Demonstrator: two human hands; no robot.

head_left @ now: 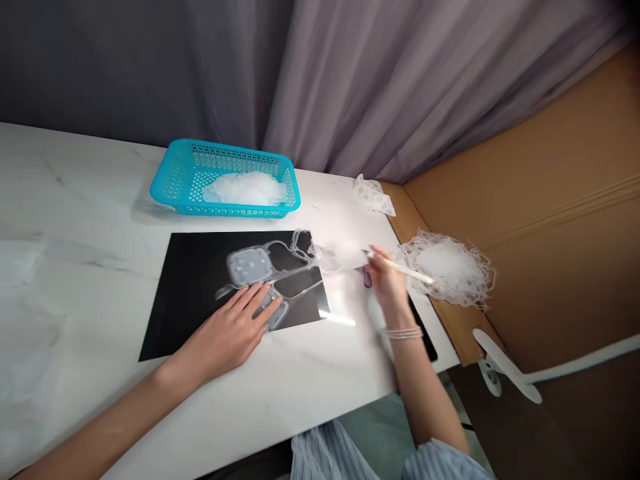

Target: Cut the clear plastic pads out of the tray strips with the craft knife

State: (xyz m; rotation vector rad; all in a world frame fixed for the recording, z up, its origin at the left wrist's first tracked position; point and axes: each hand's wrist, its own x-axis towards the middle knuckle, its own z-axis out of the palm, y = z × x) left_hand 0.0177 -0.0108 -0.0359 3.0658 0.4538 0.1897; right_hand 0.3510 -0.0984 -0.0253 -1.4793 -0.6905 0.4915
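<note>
My left hand (235, 330) lies flat with fingers stretched out on a translucent plastic part frame (265, 270) that rests on a black mat (195, 293). My right hand (387, 283) is closed around a thin cream stick tool (405, 269), held near the mat's right edge, with its tip pointing toward a pile of white plastic scraps (447, 267). The frame holds grey rounded pieces joined by clear runners. Motion blurs the area between the frame and my right hand.
A turquoise mesh basket (185, 177) holding white translucent bits stands behind the mat on the white marble table (75, 220). A clear plastic bag (373, 195) lies at the back right. A cardboard sheet (550, 200) and grey curtain (350, 73) border the table.
</note>
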